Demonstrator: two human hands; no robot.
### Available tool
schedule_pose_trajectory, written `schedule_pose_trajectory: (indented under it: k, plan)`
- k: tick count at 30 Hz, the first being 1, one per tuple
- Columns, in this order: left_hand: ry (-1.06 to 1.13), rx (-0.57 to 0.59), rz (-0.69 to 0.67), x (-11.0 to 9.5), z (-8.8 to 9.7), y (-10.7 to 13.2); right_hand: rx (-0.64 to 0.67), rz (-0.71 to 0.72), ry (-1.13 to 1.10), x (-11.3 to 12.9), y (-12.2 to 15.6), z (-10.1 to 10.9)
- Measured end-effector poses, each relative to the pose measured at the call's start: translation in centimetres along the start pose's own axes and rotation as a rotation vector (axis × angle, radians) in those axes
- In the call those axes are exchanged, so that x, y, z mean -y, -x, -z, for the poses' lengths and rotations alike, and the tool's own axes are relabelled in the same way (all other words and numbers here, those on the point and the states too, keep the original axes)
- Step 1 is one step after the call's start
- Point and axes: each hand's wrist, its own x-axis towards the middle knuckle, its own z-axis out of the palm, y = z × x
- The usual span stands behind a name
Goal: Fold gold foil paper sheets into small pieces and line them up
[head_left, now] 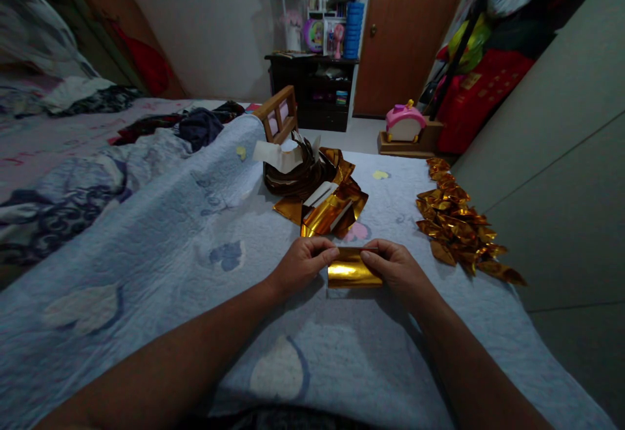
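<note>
Gripping a piece of gold paper (352,272) near its two far corners, our left hand (306,263) and right hand (395,267) each press thumb against fingers; whether the paper is one layer or folded, we cannot tell. We hold it in the near middle of the scene, over a pale blue blanket (356,358) patterned with hearts. Just beyond our hands lies a loose paper stack (287,176), dark and white at its edges, with shiny gold sheets (328,212) spread on its near right side. Along the blanket's right edge we see a heap of folded gold pieces (452,221), well apart from our hands. Farther off are a pink toy (406,124), a dark cabinet (312,117) and, to the cabinet's right, a brown door (400,58).
</note>
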Motion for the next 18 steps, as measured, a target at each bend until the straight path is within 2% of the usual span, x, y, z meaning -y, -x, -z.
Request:
schedule_pose_trajectory:
  k: [18]
  plan:
    - [0.001,0.008,-0.028,0.21,0.16,-0.02,-0.007,-0.01,-0.028,-0.09,0.18,0.06]
